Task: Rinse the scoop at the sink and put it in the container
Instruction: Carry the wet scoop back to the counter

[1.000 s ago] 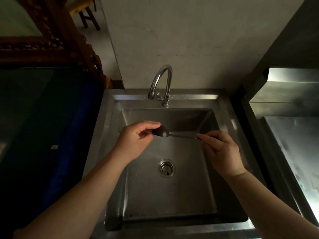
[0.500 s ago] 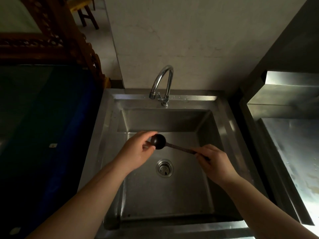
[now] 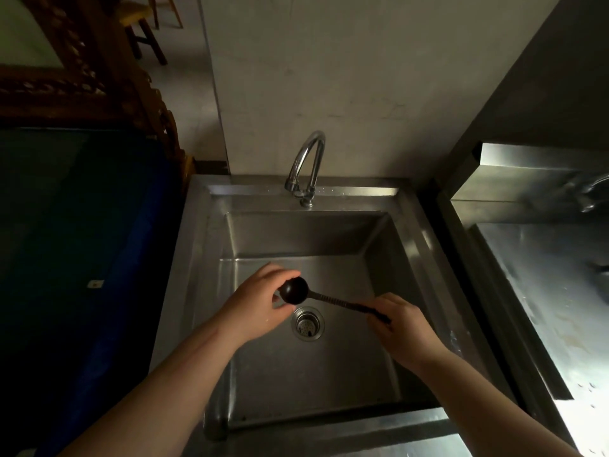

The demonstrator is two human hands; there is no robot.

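Observation:
A dark scoop (image 3: 294, 290) with a round bowl and a thin ridged handle hangs over the steel sink (image 3: 407, 225), just above the drain (image 3: 307, 324). My right hand (image 3: 400, 328) grips the end of its handle. My left hand (image 3: 260, 303) is at the bowl, fingers and thumb wrapped around it. The curved chrome tap (image 3: 306, 166) stands at the sink's back rim; no water shows running from it. No container is in view.
A second steel basin or counter (image 3: 543, 291) lies to the right, with a raised steel ledge behind it. A dark blue surface (image 3: 82, 242) fills the left. Carved wooden furniture (image 3: 108, 77) and a stool stand at the far left back.
Both hands have moved the scoop nearer to me and lower, from under the tap toward the drain. The bowl has turned so its round back shows.

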